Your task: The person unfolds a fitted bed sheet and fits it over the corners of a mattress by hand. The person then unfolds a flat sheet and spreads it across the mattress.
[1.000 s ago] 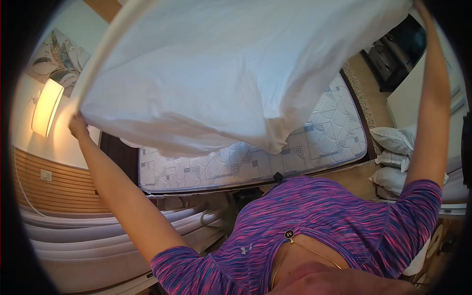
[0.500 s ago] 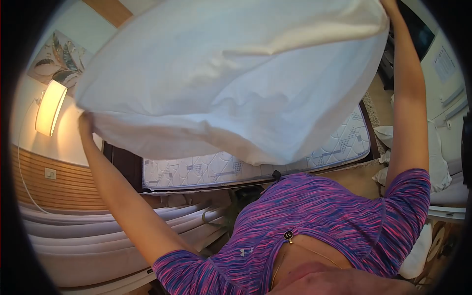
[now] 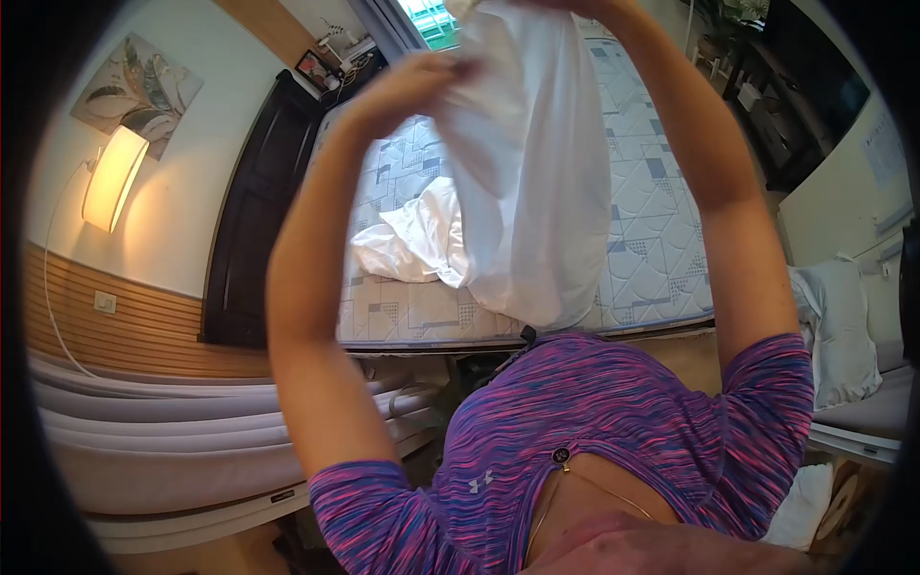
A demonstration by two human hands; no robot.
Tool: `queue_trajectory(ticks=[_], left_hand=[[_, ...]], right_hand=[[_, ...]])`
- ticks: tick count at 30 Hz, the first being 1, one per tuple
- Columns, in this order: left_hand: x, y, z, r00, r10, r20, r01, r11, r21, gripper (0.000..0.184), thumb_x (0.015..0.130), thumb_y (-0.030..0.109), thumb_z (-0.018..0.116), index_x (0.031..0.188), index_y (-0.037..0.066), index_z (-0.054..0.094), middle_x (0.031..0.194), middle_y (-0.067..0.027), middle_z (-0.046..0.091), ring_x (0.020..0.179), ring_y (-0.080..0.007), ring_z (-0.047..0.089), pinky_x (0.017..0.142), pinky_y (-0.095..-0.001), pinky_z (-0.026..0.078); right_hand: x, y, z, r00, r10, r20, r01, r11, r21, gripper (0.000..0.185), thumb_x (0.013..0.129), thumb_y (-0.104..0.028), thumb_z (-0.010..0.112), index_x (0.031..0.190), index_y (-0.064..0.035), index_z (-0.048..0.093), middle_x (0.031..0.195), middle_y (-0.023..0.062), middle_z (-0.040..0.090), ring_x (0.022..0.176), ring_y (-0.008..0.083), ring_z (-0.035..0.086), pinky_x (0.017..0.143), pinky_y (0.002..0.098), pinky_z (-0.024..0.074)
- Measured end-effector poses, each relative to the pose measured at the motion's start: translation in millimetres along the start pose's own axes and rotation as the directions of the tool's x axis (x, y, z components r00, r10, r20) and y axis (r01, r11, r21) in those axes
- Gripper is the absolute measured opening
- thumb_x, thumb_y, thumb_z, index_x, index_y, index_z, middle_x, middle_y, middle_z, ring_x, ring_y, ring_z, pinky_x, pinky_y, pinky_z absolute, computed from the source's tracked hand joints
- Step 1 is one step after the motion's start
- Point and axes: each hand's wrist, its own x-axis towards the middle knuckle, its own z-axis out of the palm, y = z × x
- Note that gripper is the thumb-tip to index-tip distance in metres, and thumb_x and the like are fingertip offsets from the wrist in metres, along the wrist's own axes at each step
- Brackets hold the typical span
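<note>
A white sheet point(image 3: 541, 192) hangs in long folds in front of me, its lower end bunched near the mattress's front edge. My left hand point(image 3: 417, 88) is at the sheet's upper left edge, blurred, with its fingers closed on the cloth. Up at the top edge of the view, my right hand point(image 3: 580, 6) grips the upper part of the sheet and is partly cut off. Another crumpled piece of shiny white cloth point(image 3: 417, 235) lies on the patterned mattress point(image 3: 656, 230), to the left of the hanging folds; whether it joins the sheet is hidden.
A dark wooden headboard point(image 3: 259, 201) stands at the mattress's left end. A lit wall lamp point(image 3: 115, 179) is on the left wall. Stacked pale padding point(image 3: 192, 431) lies at the lower left. A white pillow point(image 3: 839, 331) sits at right, below a dark TV point(image 3: 815, 77).
The sheet was spread wide between my raised hands; now it hangs narrow. My hands have drawn together toward the top middle, uncovering the mattress and the crumpled cloth.
</note>
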Motion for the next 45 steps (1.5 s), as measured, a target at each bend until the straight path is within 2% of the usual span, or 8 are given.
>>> queue_trajectory(ticks=[10, 16, 19, 22, 27, 31, 36, 45], left_hand=[[-208, 55, -355, 0.398, -0.028, -0.917, 0.095, 0.995, 0.011, 0.031, 0.081, 0.02, 0.047, 0.101, -0.004, 0.048, 0.094, -0.0132, 0.053, 0.083, -0.0209, 0.054, 0.073, -0.0295, 0.044], [-288, 88, -369, 0.174, 0.112, -0.978, 0.395, 0.902, 0.174, 0.036, 0.081, 0.022, 0.048, 0.106, -0.004, 0.047, 0.099, -0.0121, 0.052, 0.088, -0.0198, 0.051, 0.075, -0.0269, 0.041], [-328, 102, -382, 0.015, 0.072, -0.997, 0.421, 0.904, 0.072, 0.04, 0.08, 0.028, 0.049, 0.105, -0.003, 0.049, 0.098, -0.0136, 0.053, 0.087, -0.0208, 0.051, 0.073, -0.027, 0.041], [-380, 93, -372, -0.203, -0.062, -0.977, 0.322, 0.938, -0.126, 0.042, 0.08, 0.03, 0.048, 0.105, -0.004, 0.049, 0.096, -0.0148, 0.054, 0.086, -0.0212, 0.051, 0.072, -0.0287, 0.042], [-469, 27, -326, -0.275, 0.02, -0.961, 0.54, 0.83, -0.137, 0.038, 0.08, 0.028, 0.047, 0.1, -0.004, 0.052, 0.093, -0.014, 0.054, 0.084, -0.0207, 0.051, 0.07, -0.0298, 0.042], [-489, 17, -339, -0.311, -0.03, -0.95, 0.557, 0.804, -0.207, 0.038, 0.078, 0.028, 0.05, 0.097, -0.005, 0.054, 0.09, -0.0125, 0.056, 0.08, -0.0198, 0.051, 0.069, -0.0301, 0.041], [-496, -23, -318, -0.227, 0.115, -0.967, 0.759, 0.643, -0.102, 0.039, 0.077, 0.031, 0.051, 0.09, -0.005, 0.057, 0.088, -0.014, 0.057, 0.079, -0.0208, 0.051, 0.07, -0.0295, 0.04], [-461, -71, -281, -0.076, -0.058, -0.995, 0.8, 0.592, -0.096, 0.036, 0.075, 0.031, 0.049, 0.089, -0.001, 0.059, 0.085, -0.0151, 0.059, 0.077, -0.0233, 0.053, 0.068, -0.0333, 0.04]], right_hand=[[-155, 143, 111, 0.621, 0.331, 0.711, -0.358, 0.926, -0.119, 0.031, 0.057, -0.025, 0.067, 0.076, -0.0006, 0.06, 0.065, 0.0082, 0.058, 0.059, 0.0183, 0.054, 0.056, 0.0284, 0.0424], [-55, 194, -38, 0.987, 0.124, 0.1, -0.075, 0.916, -0.394, 0.014, 0.065, -0.014, 0.061, 0.062, -0.0006, 0.056, 0.049, 0.0062, 0.05, 0.042, 0.0156, 0.045, 0.041, 0.0306, 0.0377], [-3, 86, -153, 0.726, 0.318, -0.61, -0.54, 0.813, -0.219, 0.036, 0.074, -0.031, 0.055, 0.092, 0.0007, 0.056, 0.076, 0.0102, 0.057, 0.069, 0.0183, 0.05, 0.065, 0.0284, 0.0396], [6, 90, -174, 0.78, 0.356, -0.515, -0.582, 0.716, -0.386, 0.042, 0.073, -0.031, 0.059, 0.097, 0.0024, 0.053, 0.085, 0.0109, 0.057, 0.073, 0.0193, 0.051, 0.067, 0.0276, 0.0401], [-59, 229, -123, 0.987, -0.157, 0.038, 0.12, 0.554, -0.824, 0.014, 0.065, -0.006, 0.053, 0.078, -0.0031, 0.057, 0.065, 0.0137, 0.057, 0.057, 0.0293, 0.055, 0.052, 0.0355, 0.0438], [-35, 164, -199, 0.85, 0.244, -0.467, -0.517, 0.556, -0.651, 0.029, 0.08, -0.019, 0.043, 0.079, 0.0064, 0.057, 0.072, 0.0202, 0.056, 0.06, 0.0262, 0.052, 0.056, 0.0359, 0.0429], [-74, 277, -206, 0.887, 0.143, -0.438, -0.461, 0.262, -0.848, 0.02, 0.07, -0.013, 0.051, 0.09, -0.0102, 0.056, 0.081, 0.0149, 0.058, 0.082, 0.0316, 0.054, 0.07, 0.0412, 0.0422], [-110, 226, -206, 0.766, 0.218, -0.605, -0.62, 0.502, -0.603, 0.022, 0.074, -0.018, 0.046, 0.091, -0.0075, 0.054, 0.085, 0.0196, 0.056, 0.083, 0.0341, 0.053, 0.069, 0.0389, 0.0411]])
